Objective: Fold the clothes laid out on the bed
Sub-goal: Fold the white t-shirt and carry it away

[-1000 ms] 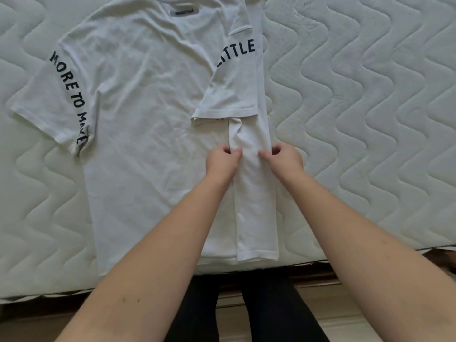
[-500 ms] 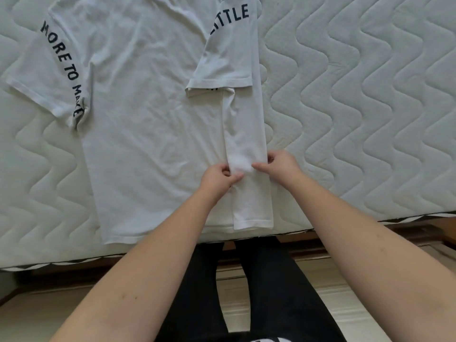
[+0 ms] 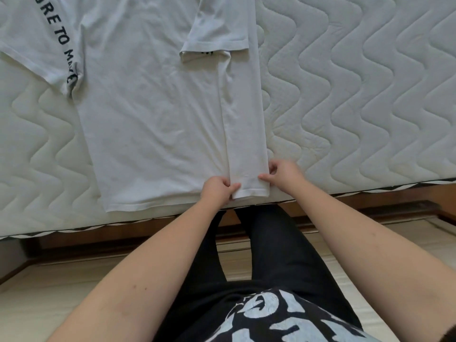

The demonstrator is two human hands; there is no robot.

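White T-shirt lies flat on the quilted mattress, filling the upper left and centre of the frame, hem toward the bed's near edge. Its right side is folded inward as a long narrow strip; the folded-over short sleeve lies on top at upper centre. The other sleeve, upper left, is spread out, black lettering along it.

Left hand: fingers curled, pinching the strip's inner edge just above the hem. Right hand: fingers curled, pinching the strip's outer folded edge, just beside the mattress surface. Both at lower centre, near the bed's edge.

Versus 0.5 s ago: both hands have slid down the strip toward the hem, from about mid-strip to its lower end. The strip lies straighter and flatter along its length. The view has tilted down; the shirt's collar end is now out of frame, and the person's black printed top shows at the bottom.
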